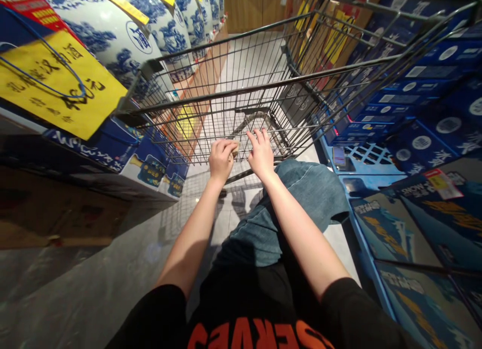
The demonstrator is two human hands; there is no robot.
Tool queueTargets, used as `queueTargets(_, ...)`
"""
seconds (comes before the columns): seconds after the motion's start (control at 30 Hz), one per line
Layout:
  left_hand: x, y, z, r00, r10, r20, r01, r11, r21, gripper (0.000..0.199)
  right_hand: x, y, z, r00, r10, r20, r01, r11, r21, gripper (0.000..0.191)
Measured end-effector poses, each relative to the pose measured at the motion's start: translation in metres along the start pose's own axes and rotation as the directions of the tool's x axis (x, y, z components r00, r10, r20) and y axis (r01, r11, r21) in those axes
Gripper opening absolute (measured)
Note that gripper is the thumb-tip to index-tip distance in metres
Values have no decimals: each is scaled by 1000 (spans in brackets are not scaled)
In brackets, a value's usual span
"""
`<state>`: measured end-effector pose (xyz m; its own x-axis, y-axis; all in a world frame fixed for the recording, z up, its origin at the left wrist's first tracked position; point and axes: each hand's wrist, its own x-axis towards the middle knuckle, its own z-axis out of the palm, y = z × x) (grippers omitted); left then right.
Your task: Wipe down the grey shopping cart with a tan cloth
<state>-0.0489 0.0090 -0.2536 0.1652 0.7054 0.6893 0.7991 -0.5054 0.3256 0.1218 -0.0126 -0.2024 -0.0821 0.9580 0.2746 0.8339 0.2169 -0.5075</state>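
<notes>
- Our left hand sits at the rear end of the wire shopping cart, with its fingers curled down in a narrow, closed grip on the cart.
- A small tan object shows just beside our left fingers; it is too small and too hidden to tell what it is.
- Our right hand lies just beside the left, its fingers spread wide and open over the cart's wire mesh, holding nothing we can see.
- A dark handle bar runs beneath our wrists.
- The cart's basket stretches ahead of us, and we see tile floor through its mesh.
- To our left, blue-and-white porcelain jars stand in a row above blue boxes, and a yellow sign with black Chinese characters hangs in front of them.
- A cardboard box sits below the blue boxes.
- To our right, dark blue cartons are stacked high beside the cart, with a blue plastic pallet at their foot.
- Below us we see our black T-shirt with orange lettering and our denim jeans.
</notes>
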Motion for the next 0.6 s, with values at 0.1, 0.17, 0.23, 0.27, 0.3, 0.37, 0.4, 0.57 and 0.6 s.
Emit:
queueTargets(0.1, 6, 4, 10, 998, 50, 43, -50, 999, 5, 32, 1, 2, -1, 1000, 3, 13, -3, 1000, 10, 84)
queueTargets(0.17, 1, 3, 19, 993, 25, 118, -28, 999, 26, 32, 1, 3, -3, 1000, -2, 20, 2, 1000, 21, 85)
queueTargets(0.23, -6, 1, 23, 985, -13, 172, 5, 999, 48, 36, 0, 3, -4, 999, -9, 31, 8, 999, 33, 86)
queueTargets(0.27, -7, 1, 23, 983, -22, 183, 13, 999, 51, 38, -1, 2, -4, 999, -9, 33, 7, 999, 38, 87)
queueTargets(0.3, -7, 2, 21, 983, -19, 183, 11, 999, 47, 38, -2, 1, -4, 1000, -4, 29, 3, 999, 42, 87)
queueTargets(0.37, -1, 6, 16, 987, 12, 161, -16, 1000, 25, 34, -5, -2, -3, 1000, 25, -4, -25, 999, 48, 84)
queueTargets(0.4, 4, 9, 14, 989, 35, 145, -37, 999, 10, 33, -6, -3, -3, 998, 53, -36, -51, 997, 52, 82)
queueTargets(0.57, 17, 20, 21, 986, 79, 145, -79, 997, -11, 39, -9, 5, -4, 966, 227, -125, -210, 968, 134, 66)
queueTargets(0.6, 14, 19, 25, 983, 67, 170, -68, 998, 0, 39, -8, 8, -5, 964, 250, -88, -238, 963, 130, 64)
